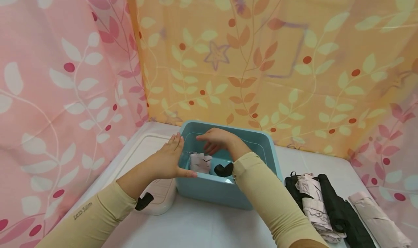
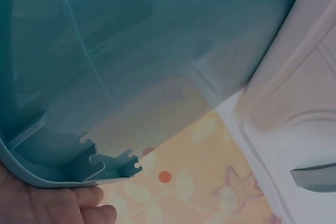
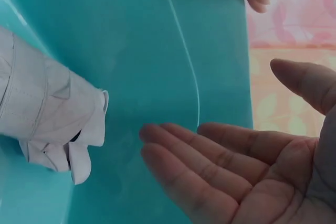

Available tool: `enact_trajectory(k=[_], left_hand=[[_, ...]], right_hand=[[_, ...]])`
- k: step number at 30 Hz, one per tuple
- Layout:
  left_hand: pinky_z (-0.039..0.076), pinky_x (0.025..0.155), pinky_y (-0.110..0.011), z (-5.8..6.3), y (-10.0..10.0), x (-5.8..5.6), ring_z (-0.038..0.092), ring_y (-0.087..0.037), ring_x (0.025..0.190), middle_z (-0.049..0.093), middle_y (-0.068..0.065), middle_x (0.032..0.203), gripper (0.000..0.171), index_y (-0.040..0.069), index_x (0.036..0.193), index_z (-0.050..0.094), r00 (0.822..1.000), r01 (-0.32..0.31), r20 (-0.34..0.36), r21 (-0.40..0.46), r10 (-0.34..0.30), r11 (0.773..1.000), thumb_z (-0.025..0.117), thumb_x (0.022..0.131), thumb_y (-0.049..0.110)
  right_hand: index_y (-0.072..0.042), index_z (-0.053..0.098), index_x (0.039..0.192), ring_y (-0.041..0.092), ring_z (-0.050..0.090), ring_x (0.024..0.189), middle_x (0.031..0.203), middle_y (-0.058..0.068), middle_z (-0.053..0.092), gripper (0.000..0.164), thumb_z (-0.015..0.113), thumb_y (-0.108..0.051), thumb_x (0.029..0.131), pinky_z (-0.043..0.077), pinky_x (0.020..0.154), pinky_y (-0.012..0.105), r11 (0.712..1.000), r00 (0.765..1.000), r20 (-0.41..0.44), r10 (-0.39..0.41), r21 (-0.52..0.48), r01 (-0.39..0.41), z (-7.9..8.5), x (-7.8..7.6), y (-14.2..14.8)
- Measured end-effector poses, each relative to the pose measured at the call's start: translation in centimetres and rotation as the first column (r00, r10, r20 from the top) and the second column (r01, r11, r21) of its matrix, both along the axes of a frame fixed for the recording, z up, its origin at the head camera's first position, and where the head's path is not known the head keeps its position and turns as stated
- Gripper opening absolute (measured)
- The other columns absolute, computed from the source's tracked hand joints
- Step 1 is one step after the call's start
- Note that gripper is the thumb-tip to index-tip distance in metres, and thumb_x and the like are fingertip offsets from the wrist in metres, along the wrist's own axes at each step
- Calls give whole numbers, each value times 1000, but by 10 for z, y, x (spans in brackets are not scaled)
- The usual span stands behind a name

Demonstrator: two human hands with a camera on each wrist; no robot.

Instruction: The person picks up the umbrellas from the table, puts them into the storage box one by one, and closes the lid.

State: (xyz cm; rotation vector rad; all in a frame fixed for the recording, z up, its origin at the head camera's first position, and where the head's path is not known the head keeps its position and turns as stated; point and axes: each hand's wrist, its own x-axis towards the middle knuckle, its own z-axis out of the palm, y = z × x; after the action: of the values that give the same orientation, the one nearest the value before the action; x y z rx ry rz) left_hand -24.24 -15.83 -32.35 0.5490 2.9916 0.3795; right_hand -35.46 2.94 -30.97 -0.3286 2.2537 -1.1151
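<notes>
A blue-green plastic bin (image 1: 212, 193) stands in front of me on the white surface. My left hand (image 1: 168, 161) rests on its left rim, fingers extended and thumb toward the front corner. In the left wrist view, fingers (image 2: 63, 203) lie against the rim. Inside the bin, at its left end, sits a rolled pale garment (image 1: 200, 162), with loose ends showing in the right wrist view. Over the bin's interior my right hand (image 1: 218, 141) holds nothing. Its palm shows in the right wrist view, fingers loosely extended and apart from the garment roll (image 3: 42, 103).
A white lid (image 1: 160, 197) lies left of the bin, partly beneath my left arm. To the right are rolled dark clothes (image 1: 336, 201), a patterned pale roll (image 1: 313, 201) and a beige folded piece (image 1: 375, 215). Patterned curtains (image 1: 209, 59) hang behind and at both sides.
</notes>
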Motion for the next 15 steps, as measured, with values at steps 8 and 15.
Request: enact_trajectory(k=[8,15], left_hand=[[12,108,-50,-1,0,-1,-8,-33,138,-5,-20,151,134,-5,144,6,1000,8,-15,-1,-8,1000,44,56,88],[12,109,-50,-1,0,-2,-9,-33,138,-5,-20,151,134,-5,144,5,1000,8,-11,-11,-8,1000,43,56,88]], right_hand=[[-1,50,128,33,62,97,112,23,60,53,56,-38,90,52,78,41,1000,1000,-12,-8,-13,7,6,0,5],[-1,54,121,28,65,91,103,18,64,46,55,-36,91,50,80,42,998,999,-47,-7,-60,4,16,2,10]])
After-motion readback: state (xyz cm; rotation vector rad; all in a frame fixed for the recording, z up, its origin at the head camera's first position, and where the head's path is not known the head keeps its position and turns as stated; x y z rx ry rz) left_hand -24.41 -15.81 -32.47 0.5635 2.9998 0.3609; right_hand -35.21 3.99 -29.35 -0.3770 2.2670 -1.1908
